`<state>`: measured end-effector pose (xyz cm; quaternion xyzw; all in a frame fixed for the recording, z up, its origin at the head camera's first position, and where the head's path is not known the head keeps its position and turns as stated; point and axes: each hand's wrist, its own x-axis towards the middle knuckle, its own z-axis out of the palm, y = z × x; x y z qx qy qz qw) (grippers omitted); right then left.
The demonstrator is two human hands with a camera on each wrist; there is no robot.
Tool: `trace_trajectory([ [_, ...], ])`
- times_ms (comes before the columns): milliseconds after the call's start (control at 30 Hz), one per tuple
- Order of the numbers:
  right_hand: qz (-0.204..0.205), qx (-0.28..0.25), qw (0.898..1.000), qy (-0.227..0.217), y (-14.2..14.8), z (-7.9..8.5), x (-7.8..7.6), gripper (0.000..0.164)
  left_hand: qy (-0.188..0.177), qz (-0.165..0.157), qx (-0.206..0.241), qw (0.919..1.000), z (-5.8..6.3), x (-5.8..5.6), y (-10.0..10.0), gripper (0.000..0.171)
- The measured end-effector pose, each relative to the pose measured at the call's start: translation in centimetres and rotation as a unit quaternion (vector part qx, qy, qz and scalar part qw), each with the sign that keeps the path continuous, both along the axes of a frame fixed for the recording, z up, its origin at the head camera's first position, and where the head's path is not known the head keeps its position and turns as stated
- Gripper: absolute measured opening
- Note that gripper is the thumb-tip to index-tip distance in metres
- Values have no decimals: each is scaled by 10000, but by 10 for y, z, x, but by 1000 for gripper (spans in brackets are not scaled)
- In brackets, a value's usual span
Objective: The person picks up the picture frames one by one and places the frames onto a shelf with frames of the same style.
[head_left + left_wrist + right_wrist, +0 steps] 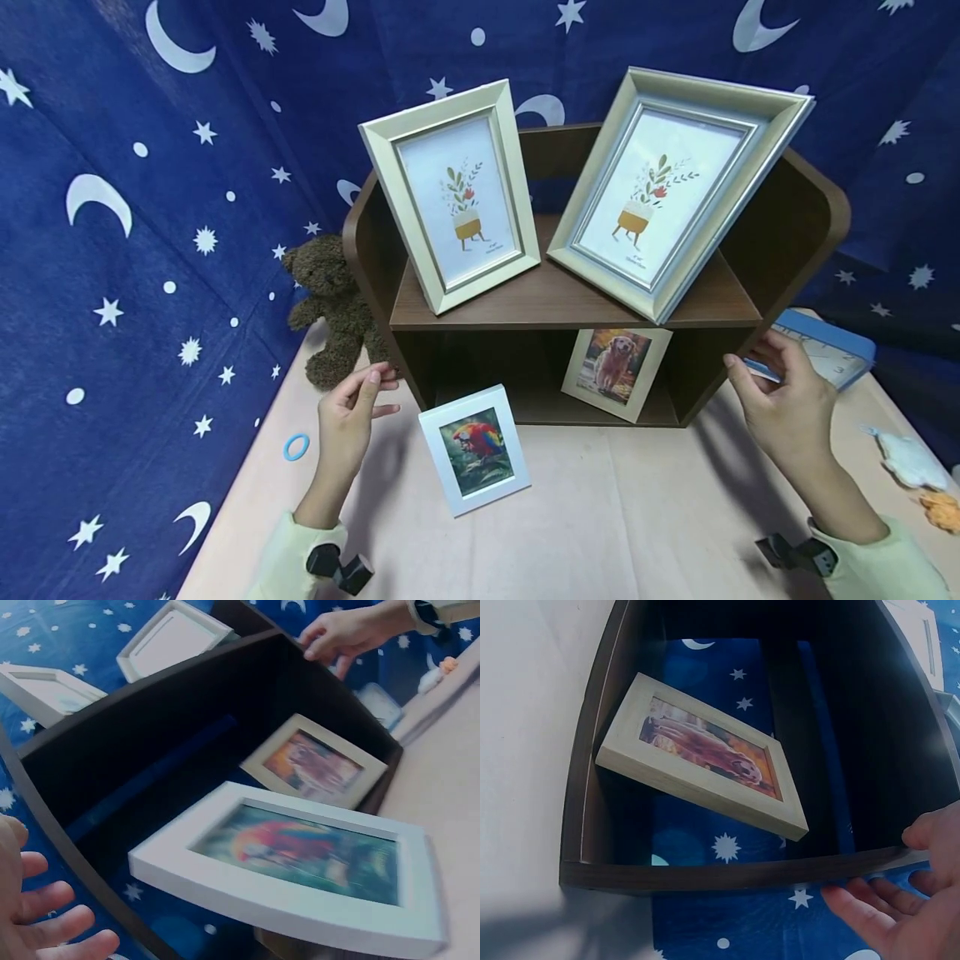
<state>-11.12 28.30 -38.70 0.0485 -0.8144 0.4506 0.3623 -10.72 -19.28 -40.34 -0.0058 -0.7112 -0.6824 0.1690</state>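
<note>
A brown wooden two-tier shelf (570,312) stands on the table. My left hand (351,417) is beside its left side panel; in the left wrist view the fingers (56,907) are spread apart, holding nothing. At the right side panel is my right hand (791,400), its thumb and fingers on either side of the panel's front edge (727,876), fingers fairly straight. A white photo frame with a parrot picture (480,450) leans at the front left of the shelf. Inside the lower tier, a cream frame with a dog picture (617,372) tilts against the right wall.
Two larger cream frames, a left one (457,200) and a right one (660,192), stand tilted on the upper tier. A brown teddy bear (330,308) and blue ring (296,447) are left. A blue clock (828,346), pale toy (909,458) and orange toy (941,510) lie right.
</note>
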Motion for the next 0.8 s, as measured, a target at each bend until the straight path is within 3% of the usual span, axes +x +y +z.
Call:
trace_trajectory([
  [200,87,-107,9999,-33,-1,3,0,54,-463,-531,-590,9958,-20,15,2,36],
  [400,192,-198,9995,-151,0,4,-1,56,-474,-354,-571,9966,-34,26,7,35],
  [500,243,-225,9994,-93,0,3,-2,55,-707,-436,-611,9947,-42,31,12,33],
  [800,175,-227,9996,-50,2,1,-5,54,-1536,-1145,-192,9813,-56,26,23,36],
])
